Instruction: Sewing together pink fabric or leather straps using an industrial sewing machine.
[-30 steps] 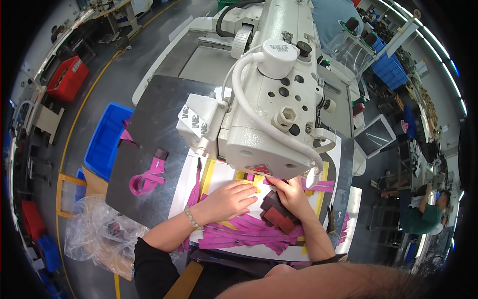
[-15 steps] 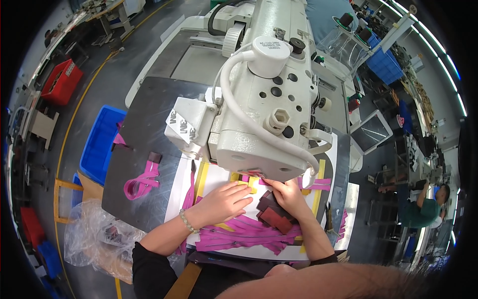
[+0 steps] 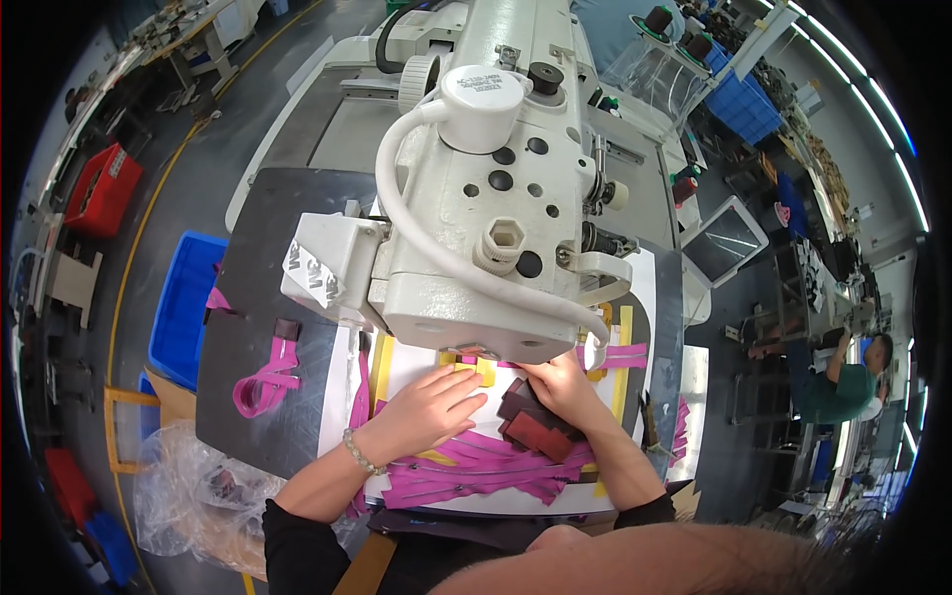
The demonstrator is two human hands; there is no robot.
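My left hand (image 3: pixel 441 402) lies with fingers stretched out beside a yellow guide piece (image 3: pixel 484 375) under the white sewing machine head (image 3: pixel 476 297). My right hand (image 3: pixel 560 387) is at the work under the head's right side, fingers bent; what they grip is partly hidden. A pink zipper strip (image 3: pixel 620 357) extends to its right. Below the hands lie several pink zippers (image 3: pixel 476 476) and dark brown and red fabric tabs (image 3: pixel 535 431) on a white board. A looped pink zipper (image 3: pixel 268 382) with a dark end rests on the grey plate (image 3: pixel 248 268) to the left.
A blue bin (image 3: pixel 183 317), crumpled plastic (image 3: pixel 198 496) and a red bin (image 3: pixel 104 188) are at left. A thread stand (image 3: pixel 674 40), blue crate (image 3: pixel 744 99) and tilted screen (image 3: pixel 724 243) are at right. A person in green (image 3: pixel 833 382) sits far right.
The camera's view has shifted, so the machine and board appear further left. Both hands remain at the work under the machine head, with only slight finger movement.
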